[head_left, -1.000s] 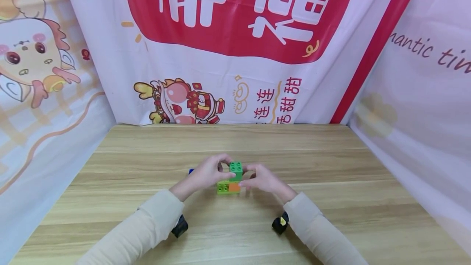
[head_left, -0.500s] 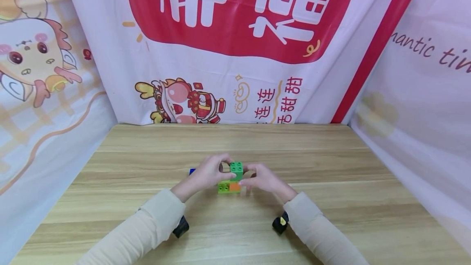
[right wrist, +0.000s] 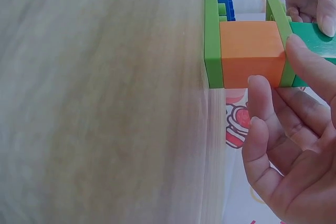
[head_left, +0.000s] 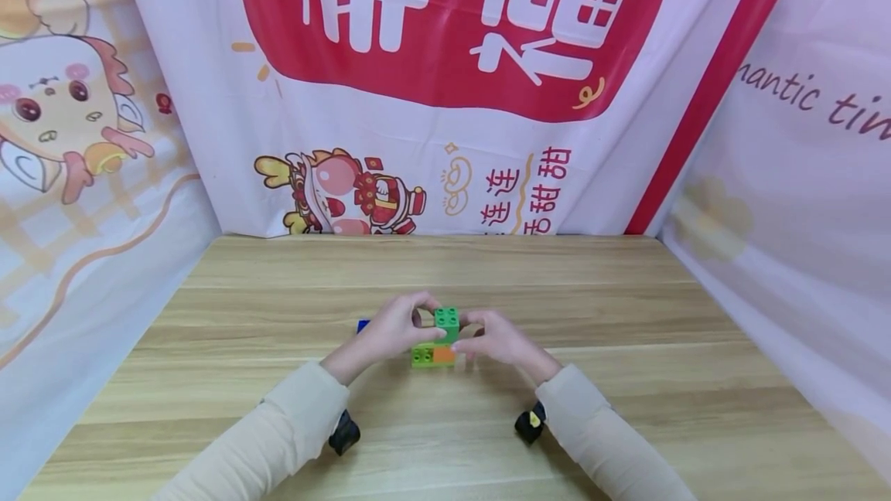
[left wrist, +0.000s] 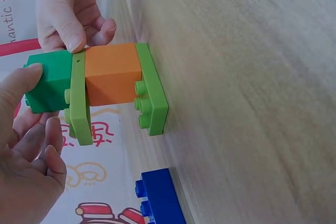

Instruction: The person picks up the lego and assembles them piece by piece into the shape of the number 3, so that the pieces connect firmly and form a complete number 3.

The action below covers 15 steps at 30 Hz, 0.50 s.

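Note:
A stack of toy building blocks stands on the wooden table. Its lower lime-green plate carries an orange block, above which come an upper lime-green plate and a green block with studs on top. With thumb and fingers, my left hand pinches the green block from the left. From the other side my right hand pinches the upper plate at its end, thumb on its edge; the other fingers are bent beside the orange block. Whether the upper plate is fully seated cannot be told.
Left of the stack lies a blue brick, mostly hidden behind my left hand in the head view. The wooden table ends at a printed cloth behind, with more cloth on both sides.
Almost nothing differs. Both hands keep their hold on the stack, and only slight shifts of the view and of the left forearm show.

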{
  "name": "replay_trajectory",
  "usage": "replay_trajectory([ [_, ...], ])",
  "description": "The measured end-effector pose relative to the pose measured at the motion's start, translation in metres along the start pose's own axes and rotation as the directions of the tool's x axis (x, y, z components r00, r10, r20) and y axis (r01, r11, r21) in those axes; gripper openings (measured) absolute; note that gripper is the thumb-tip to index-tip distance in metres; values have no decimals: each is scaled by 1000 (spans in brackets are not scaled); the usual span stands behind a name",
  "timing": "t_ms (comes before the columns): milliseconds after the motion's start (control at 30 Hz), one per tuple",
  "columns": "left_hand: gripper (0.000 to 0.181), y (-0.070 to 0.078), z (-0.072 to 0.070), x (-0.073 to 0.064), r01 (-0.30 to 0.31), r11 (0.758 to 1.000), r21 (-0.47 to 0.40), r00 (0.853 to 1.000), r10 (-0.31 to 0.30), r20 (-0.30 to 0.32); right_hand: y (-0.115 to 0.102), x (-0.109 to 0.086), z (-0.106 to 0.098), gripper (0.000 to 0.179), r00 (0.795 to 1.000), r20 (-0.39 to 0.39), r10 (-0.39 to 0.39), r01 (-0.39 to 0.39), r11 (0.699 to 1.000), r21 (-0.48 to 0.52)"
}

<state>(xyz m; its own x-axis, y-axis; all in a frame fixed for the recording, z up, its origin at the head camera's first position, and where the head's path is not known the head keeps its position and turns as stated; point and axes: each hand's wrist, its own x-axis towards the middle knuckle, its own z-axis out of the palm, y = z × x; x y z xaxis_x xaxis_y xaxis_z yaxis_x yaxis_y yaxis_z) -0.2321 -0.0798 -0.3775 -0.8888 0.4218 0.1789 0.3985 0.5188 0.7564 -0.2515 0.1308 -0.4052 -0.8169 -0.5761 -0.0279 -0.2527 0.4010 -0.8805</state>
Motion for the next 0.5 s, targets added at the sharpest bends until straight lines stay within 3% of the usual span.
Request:
replay_trajectory([
  [267, 24, -2, 1, -1, -25, 1000, -7, 999, 25, -21, 1, 2, 1, 35, 1000, -2, -10, 10, 1000, 19],
  [500, 25, -2, 2, -2, -6, 1000, -7, 1000, 6, -23, 2, 2, 1, 35, 1000, -6, -11, 11, 1000, 28],
])
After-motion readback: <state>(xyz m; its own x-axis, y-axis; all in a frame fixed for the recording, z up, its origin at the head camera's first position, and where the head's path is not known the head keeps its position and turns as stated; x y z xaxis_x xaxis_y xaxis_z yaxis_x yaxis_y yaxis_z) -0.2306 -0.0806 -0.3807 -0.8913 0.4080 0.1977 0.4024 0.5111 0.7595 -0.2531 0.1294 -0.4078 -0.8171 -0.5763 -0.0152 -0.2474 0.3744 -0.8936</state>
